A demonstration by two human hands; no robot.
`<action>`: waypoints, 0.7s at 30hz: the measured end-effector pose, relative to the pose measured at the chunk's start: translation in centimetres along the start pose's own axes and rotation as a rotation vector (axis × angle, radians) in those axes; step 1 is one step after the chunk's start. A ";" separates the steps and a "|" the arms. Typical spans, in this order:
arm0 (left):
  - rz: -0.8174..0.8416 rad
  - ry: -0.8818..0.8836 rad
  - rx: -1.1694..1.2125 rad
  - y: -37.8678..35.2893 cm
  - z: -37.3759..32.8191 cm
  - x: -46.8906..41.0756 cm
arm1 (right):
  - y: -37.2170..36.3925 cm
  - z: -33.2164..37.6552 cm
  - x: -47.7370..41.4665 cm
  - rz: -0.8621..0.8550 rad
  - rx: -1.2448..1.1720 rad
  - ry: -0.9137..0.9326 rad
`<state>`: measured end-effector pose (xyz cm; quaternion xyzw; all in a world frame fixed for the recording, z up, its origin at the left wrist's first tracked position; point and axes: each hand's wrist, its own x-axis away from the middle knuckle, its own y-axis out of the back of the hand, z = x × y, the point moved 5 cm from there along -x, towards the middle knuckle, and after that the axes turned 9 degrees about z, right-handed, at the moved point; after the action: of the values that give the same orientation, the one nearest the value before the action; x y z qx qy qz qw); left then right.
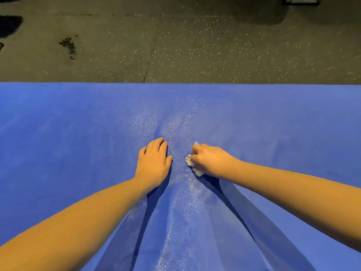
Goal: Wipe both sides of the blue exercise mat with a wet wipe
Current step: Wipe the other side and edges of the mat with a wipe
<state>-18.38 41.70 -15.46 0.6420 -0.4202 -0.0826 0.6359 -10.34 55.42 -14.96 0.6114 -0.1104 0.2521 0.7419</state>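
Slippage of the blue mat [78,153], spread flat on the speckled floor [195,45], was the main risk, I judged, if the left hand [153,163], pressed flat with fingers together, lifted. The right hand [209,160] clenched the crumpled wet wipe [188,160] against the mat; it could dry and leave patches unwiped. Count: 1 mat, 2 hands, 1 wipe.

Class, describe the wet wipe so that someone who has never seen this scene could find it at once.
The blue exercise mat fills the lower view, below the speckled floor. Near its middle, the right hand is curled round the wet wipe, while the left hand lies flat. The wipe is the only pale, crumpled thing on the mat.
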 end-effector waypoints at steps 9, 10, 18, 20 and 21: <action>-0.235 0.113 0.094 -3.3 -1.0 0.4 | -0.8 -2.8 0.9 -0.082 0.310 0.150; -0.234 0.110 0.101 -3.4 -1.1 0.3 | -1.3 -2.4 1.5 -0.115 0.396 0.229; -0.248 0.104 0.118 -3.6 -0.8 0.3 | 3.5 -6.6 -1.8 -0.202 0.316 0.071; -0.264 0.104 0.122 -3.5 -0.8 0.2 | 3.4 -6.7 -2.8 -0.191 0.234 -0.057; -0.272 0.102 0.123 -3.6 -0.9 0.2 | 2.8 -5.7 -2.8 -0.215 0.160 -0.031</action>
<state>-16.13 41.69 -18.40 0.7340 -0.3008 -0.1091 0.5991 -14.94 60.55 -15.16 0.6806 -0.0353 0.1699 0.7118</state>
